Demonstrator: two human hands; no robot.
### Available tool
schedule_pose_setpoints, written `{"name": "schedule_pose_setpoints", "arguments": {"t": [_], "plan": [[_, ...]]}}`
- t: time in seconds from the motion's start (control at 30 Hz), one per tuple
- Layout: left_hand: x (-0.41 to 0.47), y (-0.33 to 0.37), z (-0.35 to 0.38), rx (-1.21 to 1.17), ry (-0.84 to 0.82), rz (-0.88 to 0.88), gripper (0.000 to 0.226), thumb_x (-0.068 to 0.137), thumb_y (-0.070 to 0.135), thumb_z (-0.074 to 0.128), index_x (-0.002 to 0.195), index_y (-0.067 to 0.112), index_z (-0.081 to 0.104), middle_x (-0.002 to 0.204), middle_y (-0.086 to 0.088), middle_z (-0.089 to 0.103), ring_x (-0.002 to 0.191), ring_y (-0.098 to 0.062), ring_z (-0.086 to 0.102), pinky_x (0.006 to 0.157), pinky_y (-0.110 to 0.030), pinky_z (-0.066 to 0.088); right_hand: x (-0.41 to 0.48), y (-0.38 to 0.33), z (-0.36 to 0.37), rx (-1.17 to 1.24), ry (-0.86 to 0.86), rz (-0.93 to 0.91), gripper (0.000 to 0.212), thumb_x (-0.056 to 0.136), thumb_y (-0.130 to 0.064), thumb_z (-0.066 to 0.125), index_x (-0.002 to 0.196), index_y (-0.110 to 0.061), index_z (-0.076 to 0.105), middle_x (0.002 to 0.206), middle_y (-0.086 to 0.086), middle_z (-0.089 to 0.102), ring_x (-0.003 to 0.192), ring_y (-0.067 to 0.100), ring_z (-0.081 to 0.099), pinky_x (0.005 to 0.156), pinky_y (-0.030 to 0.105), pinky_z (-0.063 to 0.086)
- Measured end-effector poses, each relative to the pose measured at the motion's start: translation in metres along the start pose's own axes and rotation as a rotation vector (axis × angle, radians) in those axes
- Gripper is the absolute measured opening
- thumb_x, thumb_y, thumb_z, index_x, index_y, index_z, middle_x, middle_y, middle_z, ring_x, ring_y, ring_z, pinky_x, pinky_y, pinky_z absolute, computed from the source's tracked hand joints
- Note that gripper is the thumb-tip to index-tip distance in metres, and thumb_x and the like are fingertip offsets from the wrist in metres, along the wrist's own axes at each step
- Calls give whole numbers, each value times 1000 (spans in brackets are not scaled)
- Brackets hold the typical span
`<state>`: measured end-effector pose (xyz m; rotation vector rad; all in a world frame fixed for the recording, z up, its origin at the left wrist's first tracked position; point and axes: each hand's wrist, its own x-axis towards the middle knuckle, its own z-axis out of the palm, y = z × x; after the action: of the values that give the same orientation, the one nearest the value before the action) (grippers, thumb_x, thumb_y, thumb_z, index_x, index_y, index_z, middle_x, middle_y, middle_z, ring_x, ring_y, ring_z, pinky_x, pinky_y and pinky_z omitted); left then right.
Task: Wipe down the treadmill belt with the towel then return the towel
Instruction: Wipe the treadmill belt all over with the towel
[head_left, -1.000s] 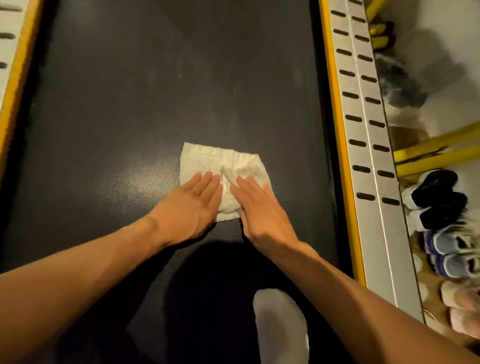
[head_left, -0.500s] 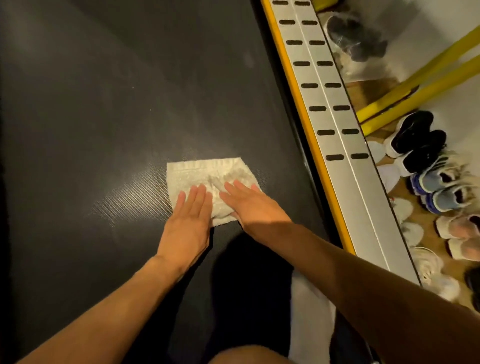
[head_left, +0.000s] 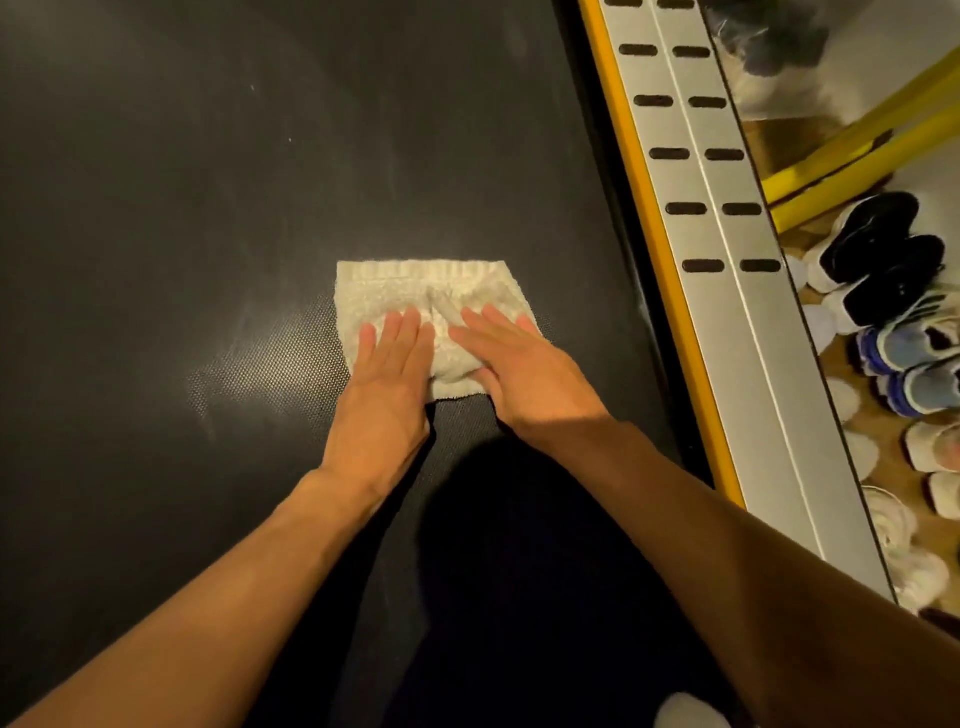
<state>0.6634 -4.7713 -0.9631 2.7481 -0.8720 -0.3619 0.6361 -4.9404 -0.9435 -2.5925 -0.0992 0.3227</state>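
A small cream towel (head_left: 415, 286) lies folded flat on the black treadmill belt (head_left: 208, 208), a little right of the belt's middle. My left hand (head_left: 387, 384) presses on the towel's near left part with straight fingers. My right hand (head_left: 524, 369) presses on its near right part, fingers flat and pointing up-left. Both palms cover the towel's near edge; its far strip stays visible.
A grey slotted side rail (head_left: 727, 260) with a yellow edge strip (head_left: 644, 234) runs along the belt's right side. Beyond it, several shoes (head_left: 893, 312) sit on the floor beside yellow bars (head_left: 857, 150). A white sock toe (head_left: 685, 712) shows at the bottom.
Both hands have stayed flat on the towel while it slid along the belt; the view swung so the right rail now sits closer and the left rail is out of sight.
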Motion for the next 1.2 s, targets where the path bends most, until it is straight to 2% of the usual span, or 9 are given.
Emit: {"name": "schedule_pose_setpoints", "arguments": {"t": [0.17, 0.37, 0.53, 0.63, 0.77, 0.83, 0.97, 1.03, 1.2], "plan": [[25, 21, -3, -72, 92, -12, 67, 79, -13, 44, 144, -5, 28, 153, -22, 24, 144, -35, 17, 119, -46, 7, 8, 11, -12, -21, 106, 71, 54, 91, -1, 51, 141, -22, 43, 152, -2, 34, 144, 13, 20, 118, 28, 5], [1, 51, 8, 11, 75, 130, 60, 76, 2, 25, 130, -8, 49, 138, -26, 47, 130, -40, 43, 110, -47, 18, -56, 23, -15, -43, 67, 101, 50, 94, -11, 52, 142, -24, 42, 151, -5, 35, 143, 9, 20, 116, 24, 3], [31, 70, -15, -39, -19, 43, 65, 91, -5, 36, 150, 3, 9, 159, -13, 0, 146, -27, -4, 114, -32, -11, -28, 41, -35, 7, 96, 169, 51, 92, -7, 55, 139, -24, 45, 149, -2, 39, 142, 15, 26, 119, 37, 15], [35, 75, -10, -37, -28, 78, 63, 89, -3, 32, 149, 1, 12, 158, -15, 4, 146, -29, 1, 116, -35, -5, -42, 44, -35, 17, 139, 213, 49, 92, -6, 54, 139, -22, 46, 149, -1, 39, 142, 13, 25, 119, 37, 15], [0, 89, 26, 6, -56, 192, 61, 70, 9, 33, 123, -5, 58, 132, -24, 54, 124, -38, 50, 103, -51, 37, -96, 34, -15, 89, 149, 282, 46, 96, -18, 45, 141, -26, 42, 151, -7, 35, 138, 0, 15, 118, 28, 4], [-7, 98, 26, -2, -79, 214, 56, 73, 10, 31, 117, -3, 64, 126, -22, 59, 120, -36, 55, 99, -50, 40, -111, 35, -11, 86, 114, 320, 45, 97, -29, 42, 142, -30, 39, 152, -11, 31, 138, -2, 12, 117, 26, 2], [8, 102, 11, 20, -116, 169, 66, 90, 5, 41, 149, 2, 13, 158, -15, 4, 146, -29, 2, 116, -35, -4, -98, 51, -24, 32, 85, 268, 47, 95, -13, 53, 138, -29, 46, 145, -18, 33, 136, -4, 16, 117, 24, 7], [12, 100, 10, 48, -145, 149, 66, 92, 4, 35, 150, 3, 4, 159, -14, -5, 146, -28, -7, 113, -34, -14, -93, 51, -27, 39, 111, 267, 48, 94, -8, 54, 137, -28, 48, 140, -22, 32, 135, -6, 16, 117, 22, 7], [-15, 97, 35, -61, -35, 221, 50, 81, 5, 31, 120, -6, 60, 130, -23, 56, 123, -37, 52, 104, -52, 35, -115, 35, -8, 58, 91, 320, 44, 95, -29, 39, 138, -40, 36, 144, -27, 16, 132, -19, 1, 111, 11, -10]]}}
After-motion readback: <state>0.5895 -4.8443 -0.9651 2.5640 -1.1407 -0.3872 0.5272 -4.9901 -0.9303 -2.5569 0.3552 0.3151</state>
